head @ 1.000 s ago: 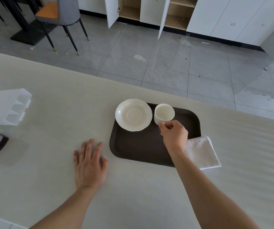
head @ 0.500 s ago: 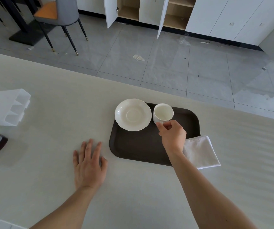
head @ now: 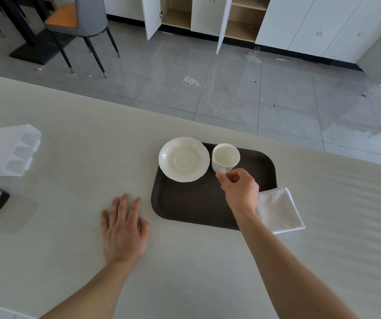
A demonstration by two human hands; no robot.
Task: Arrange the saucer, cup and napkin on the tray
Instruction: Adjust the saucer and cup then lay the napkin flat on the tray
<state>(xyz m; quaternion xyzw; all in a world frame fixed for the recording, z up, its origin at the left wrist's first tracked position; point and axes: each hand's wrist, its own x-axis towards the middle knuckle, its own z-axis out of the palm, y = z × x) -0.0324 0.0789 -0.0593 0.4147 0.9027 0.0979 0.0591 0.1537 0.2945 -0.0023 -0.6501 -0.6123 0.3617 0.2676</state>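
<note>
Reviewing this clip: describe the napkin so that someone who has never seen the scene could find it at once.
Start at the dark brown tray on the pale counter. At the tray's near right corner, just past the right hand, lies the napkin, partly overlapping the tray's edge. It is the only soft, flat, folded white square; the saucer and cup are round, glossy crockery.

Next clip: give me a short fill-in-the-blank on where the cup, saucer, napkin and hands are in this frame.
1. The right hand pinches the handle of the white ceramic cup, which stands to the ____ of the round white saucer.
2. The folded white cloth napkin lies partly over the dark brown tray's ____ edge.
3. The left hand rests flat on the ____.

Missing words: right; right; table
</note>
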